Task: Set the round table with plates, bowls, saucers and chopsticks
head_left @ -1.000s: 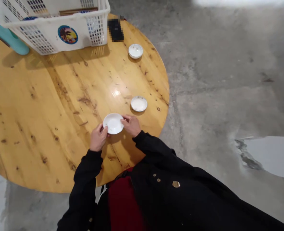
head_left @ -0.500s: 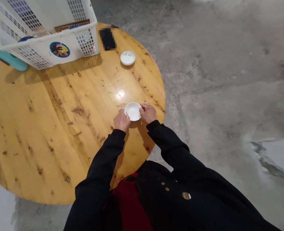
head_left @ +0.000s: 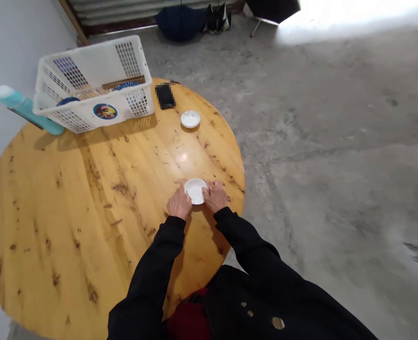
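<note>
My left hand (head_left: 179, 203) and right hand (head_left: 215, 196) are both drawn in narrow, fingers curled against opposite sides of a small white saucer (head_left: 195, 191), so I have it held between them. It sits on or barely above the round pine table (head_left: 53, 212), I cannot tell which, close to the edge nearest me. The glazed rim looks smooth and the varnished top shiny, so too light a grip could let the saucer slip, and uneven pressure from my hands could tip it. Near the far edge, a second saucer (head_left: 190, 119) stands near a pixelated dark object (head_left: 165, 96) and in front of a white plastic basket (head_left: 123, 61). A careless sweep of my arm that way could push that second saucer off the table, and it would likely chip or break on the concrete floor (head_left: 336, 189)
</note>
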